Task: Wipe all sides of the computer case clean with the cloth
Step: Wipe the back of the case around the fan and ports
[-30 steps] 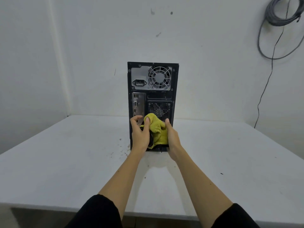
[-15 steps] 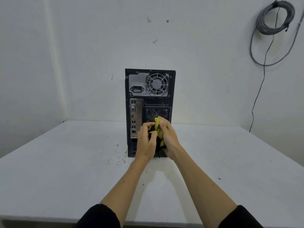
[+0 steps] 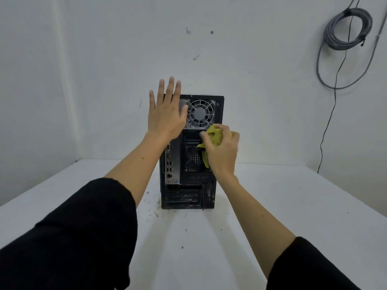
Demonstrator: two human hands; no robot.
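A black computer case (image 3: pixel 184 193) stands upright on the white table (image 3: pixel 272 216), its rear panel with fan grille and ports facing me. My right hand (image 3: pixel 223 151) is shut on a bunched yellow cloth (image 3: pixel 215 136), held against the rear panel just below the fan. My left hand (image 3: pixel 165 111) is raised flat with fingers spread, in front of the case's upper left corner, hiding the power socket area. Whether it touches the case I cannot tell.
Specks of dirt (image 3: pixel 155 210) lie on the table by the case's lower left corner. White walls close in behind and to the left. A coiled grey cable (image 3: pixel 347 28) hangs on the wall at the upper right.
Both hands were bunching the cloth low on the rear panel. The left hand let go and rose to the case's top left; the right hand carried the cloth up beneath the fan.
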